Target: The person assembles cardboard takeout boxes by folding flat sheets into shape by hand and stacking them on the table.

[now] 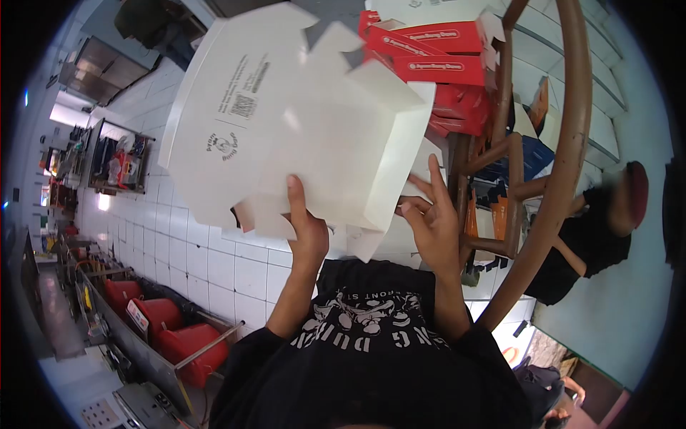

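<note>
A large white cardboard box blank (307,129), printed with dark text and a logo, is spread out in front of me. One side stands folded up as a wall along its right edge, and the rest lies flat. My left hand (309,232) grips the near edge, thumb on top of the card and the fingers hidden beneath it. Close by the folded wall, my right hand (434,225) has its fingers spread. Whether its fingertips touch the card I cannot tell.
Flat red printed boxes (443,69) are heaped beyond the blank. A brown metal rack (577,107) with folded packaging stands at right. One person (593,229) is at far right, another (153,28) at upper left. Red containers (189,350) line the lower left.
</note>
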